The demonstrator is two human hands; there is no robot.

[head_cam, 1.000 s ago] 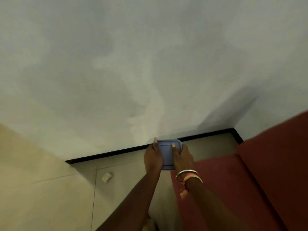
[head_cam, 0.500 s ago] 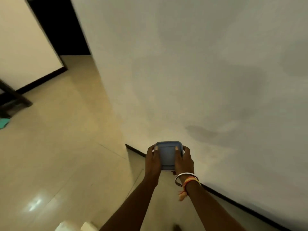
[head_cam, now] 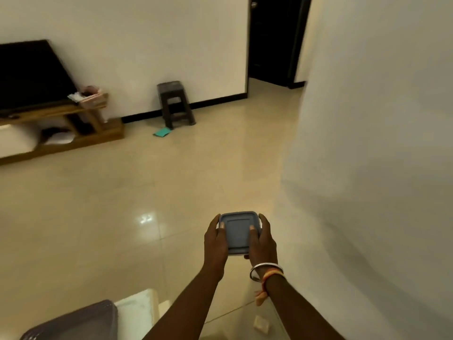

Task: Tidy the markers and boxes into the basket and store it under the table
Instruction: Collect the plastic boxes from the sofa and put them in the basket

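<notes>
Two-handed hold on the grey-blue box [head_cam: 239, 233]: left hand [head_cam: 217, 244] clamped on its left side, right hand [head_cam: 264, 244] on its right, thumbs on top. Held mid-air above tiled floor [head_cam: 122, 204].

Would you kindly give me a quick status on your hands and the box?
Left hand and right hand both hold the grey box by its sides. Wall close on the right. Grey bin edge lower left.
</notes>
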